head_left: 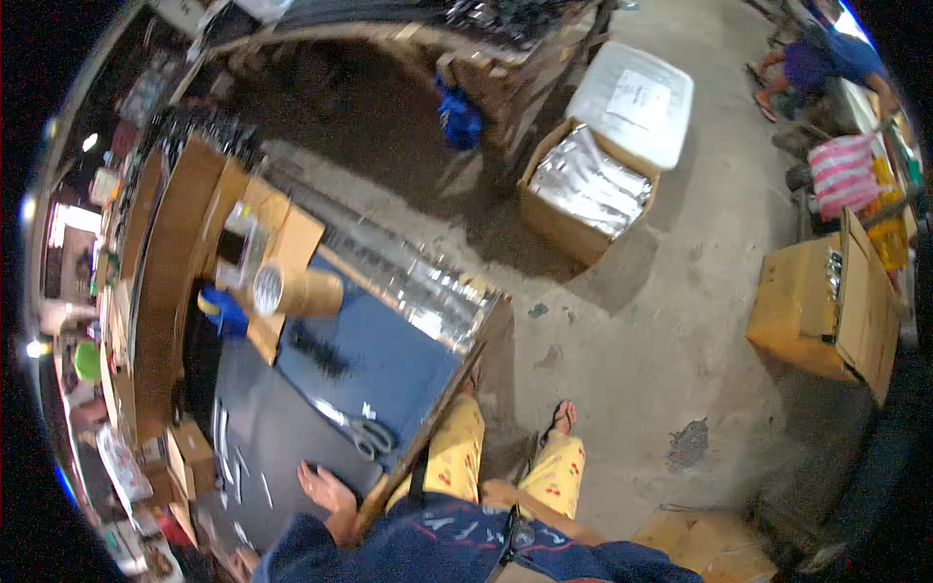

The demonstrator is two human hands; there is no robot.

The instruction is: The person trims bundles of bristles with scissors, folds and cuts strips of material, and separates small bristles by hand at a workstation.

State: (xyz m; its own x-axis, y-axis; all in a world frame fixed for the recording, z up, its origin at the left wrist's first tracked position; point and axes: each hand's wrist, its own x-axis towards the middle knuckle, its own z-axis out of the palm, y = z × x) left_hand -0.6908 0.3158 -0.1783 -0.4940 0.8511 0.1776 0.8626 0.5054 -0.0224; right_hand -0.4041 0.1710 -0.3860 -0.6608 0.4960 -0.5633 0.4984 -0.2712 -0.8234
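A white paper sheet (pixel 639 98) with dark marks lay on the pale plastic bin (pixel 678 124) out on the floor, but its writing was too blurred to read. Pale marks also showed on the hanging blue bag (pixel 459 119) beneath the far bench and on the front of the wearer's navy shirt (pixel 437 534); neither could be made out.

The scissors (pixel 367 436) lay on the table (pixel 292 428), their grey handles toward the wearer and their blades pointing away to the left. The left hand (pixel 330 489) was at the table's near edge, close to the handles but apart from them, its grip relaxed with the fingers spread. The right hand (pixel 501 494) was low in front of the body, by the yellow trousers (pixel 457 449); it was blurred, and its grip could not be told.

Farther along the table a wide brown roll (pixel 313 292) lay on its side, with a blue object (pixel 225 313) to its left. Thin pale strips (pixel 239 476) were scattered left of the left hand, near a small brown box (pixel 191 457).

On the floor ahead, a carton (pixel 554 223) full of silvery packets (pixel 590 183) stood against the bin, taking up part of the passage. To the right stood another carton (pixel 792 311), its flap raised, near a pink-and-white striped bag (pixel 842 175). Beyond it, a person in blue (pixel 855 60) was at the upper right rim.
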